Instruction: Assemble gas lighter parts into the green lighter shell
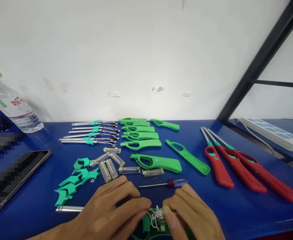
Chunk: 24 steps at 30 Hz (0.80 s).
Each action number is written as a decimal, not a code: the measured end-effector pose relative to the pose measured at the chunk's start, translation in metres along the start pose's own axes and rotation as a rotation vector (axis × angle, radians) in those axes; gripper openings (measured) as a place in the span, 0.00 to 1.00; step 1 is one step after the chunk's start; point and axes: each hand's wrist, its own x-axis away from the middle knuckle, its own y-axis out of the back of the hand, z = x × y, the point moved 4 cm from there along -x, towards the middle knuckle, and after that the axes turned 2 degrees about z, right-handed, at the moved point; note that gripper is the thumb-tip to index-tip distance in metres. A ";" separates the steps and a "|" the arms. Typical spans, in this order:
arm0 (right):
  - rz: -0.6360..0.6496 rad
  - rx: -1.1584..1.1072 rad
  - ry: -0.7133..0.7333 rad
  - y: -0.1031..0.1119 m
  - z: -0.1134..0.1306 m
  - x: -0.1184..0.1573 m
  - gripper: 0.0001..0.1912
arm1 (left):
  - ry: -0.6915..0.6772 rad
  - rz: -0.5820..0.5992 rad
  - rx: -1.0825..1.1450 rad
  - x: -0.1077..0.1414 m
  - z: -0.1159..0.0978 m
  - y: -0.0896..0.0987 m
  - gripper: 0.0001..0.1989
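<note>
At the table's front lies an opened green gas lighter (pixel 146 224), partly hidden beneath my hands, with white wires and a clear fuel tank (pixel 160 215) showing in its shell. My left hand (pixel 113 210) is closed at the shell's left part, thumb and forefinger pressed together near the wires. Out to the left of that hand sticks the metal tube (pixel 69 209). My right hand (pixel 193 215) grips the right part, its thumb against the fuel tank. Just beyond both hands rests a screwdriver (pixel 170 183) with a red and clear handle.
Teal triggers (pixel 71 183), loose fuel tanks (pixel 111 168) and metal tubes with wires (pixel 91 133) lie left of middle. Green shell halves (pixel 158 162) sit behind. Red lighters (pixel 218 168) are at right, a phone (pixel 18 180) and water bottle (pixel 13 106) at left, a power strip (pixel 276 133) far right.
</note>
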 end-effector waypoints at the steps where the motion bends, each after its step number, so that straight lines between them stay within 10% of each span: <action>1: -0.003 -0.004 0.008 0.001 -0.001 0.000 0.10 | -0.007 -0.012 0.005 0.000 -0.001 0.001 0.15; 11: -0.060 0.035 -0.012 0.005 0.005 -0.008 0.13 | -0.017 0.012 -0.101 -0.024 -0.001 -0.009 0.17; 24: -0.146 0.092 0.007 0.000 0.007 -0.007 0.13 | -0.049 -0.077 -0.010 0.004 0.003 -0.005 0.13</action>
